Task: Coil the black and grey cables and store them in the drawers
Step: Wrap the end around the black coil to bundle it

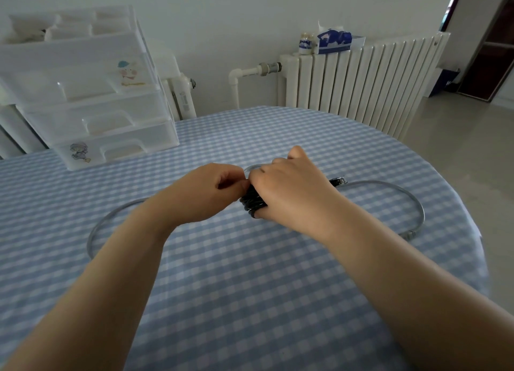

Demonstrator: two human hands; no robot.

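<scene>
two hands at table centre. right hand [289, 187] grips the bundled black cable [251, 201], keeping its loops from springing apart; bundle's long axis runs near-to-far. left hand [205, 190] pinches at its upper end, likely tucking the tail. grey cable [403, 188] lies uncoiled behind, running left-right. drawers [91, 98] closed, far left.

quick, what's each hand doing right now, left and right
Left hand: fingers curled, pinching at the black cable coil.
Right hand: wrapped around the same black cable coil, holding it just above the table.
</scene>
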